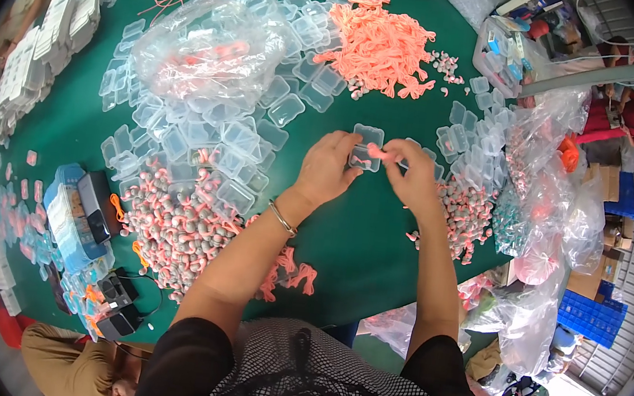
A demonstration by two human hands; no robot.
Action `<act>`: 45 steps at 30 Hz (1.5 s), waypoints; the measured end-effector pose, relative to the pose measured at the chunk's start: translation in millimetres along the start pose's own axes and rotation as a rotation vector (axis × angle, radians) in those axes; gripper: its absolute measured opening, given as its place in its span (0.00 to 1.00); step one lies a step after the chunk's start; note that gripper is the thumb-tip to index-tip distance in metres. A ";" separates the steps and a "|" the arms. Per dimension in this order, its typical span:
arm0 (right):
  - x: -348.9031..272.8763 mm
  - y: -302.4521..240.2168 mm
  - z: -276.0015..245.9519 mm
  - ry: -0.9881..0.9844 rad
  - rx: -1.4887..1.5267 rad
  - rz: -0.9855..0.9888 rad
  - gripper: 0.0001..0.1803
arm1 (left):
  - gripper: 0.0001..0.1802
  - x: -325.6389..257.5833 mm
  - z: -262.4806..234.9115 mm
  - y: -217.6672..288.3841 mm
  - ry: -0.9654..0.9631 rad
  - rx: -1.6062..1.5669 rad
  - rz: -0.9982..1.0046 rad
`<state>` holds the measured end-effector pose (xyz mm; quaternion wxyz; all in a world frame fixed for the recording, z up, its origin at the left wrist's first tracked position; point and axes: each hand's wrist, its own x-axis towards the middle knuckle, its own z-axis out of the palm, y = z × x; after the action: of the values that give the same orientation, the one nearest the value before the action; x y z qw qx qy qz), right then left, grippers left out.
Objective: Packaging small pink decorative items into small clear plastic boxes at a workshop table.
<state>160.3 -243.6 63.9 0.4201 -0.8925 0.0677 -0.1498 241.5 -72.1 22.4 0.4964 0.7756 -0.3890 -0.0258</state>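
Observation:
My left hand [327, 166] grips the left side of a small clear plastic box [368, 136], whose lid stands open away from me. At the box's right side, my right hand [413, 174] is closed with a short bundle of pink cord [377, 152] pinched at its fingertips, over the box. A small pink bit lies in the box's near half. Left of my left forearm spreads a heap of pink-and-grey plug-like pieces [172, 232]. Another heap of such pieces [465, 211] is beside my right forearm.
Bundled orange-pink cords [385, 45] are piled at the far side of the green table [348, 272]. Many clear boxes [242, 138] surround a plastic bag [208, 53]. White stacked trays [29, 79] line the left edge. A blue tissue pack [73, 209] and black devices [117, 300] sit left.

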 end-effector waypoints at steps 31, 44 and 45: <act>-3.4 7.8 21.4 -0.086 -0.203 -0.280 0.18 | 0.12 -4.2 1.6 -7.2 0.032 -0.078 0.024; 26.5 -20.3 76.3 -0.063 -0.157 -0.358 0.20 | 0.11 -6.4 -0.4 -8.2 0.507 -0.097 -0.136; 24.4 -21.4 75.6 -0.064 -0.157 -0.361 0.20 | 0.11 -7.2 -0.5 -8.6 0.511 -0.096 -0.154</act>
<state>207.8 -180.9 40.0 0.3177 -0.9244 -0.0952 -0.1883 241.7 -65.4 13.4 0.6111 0.7601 -0.1891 0.1146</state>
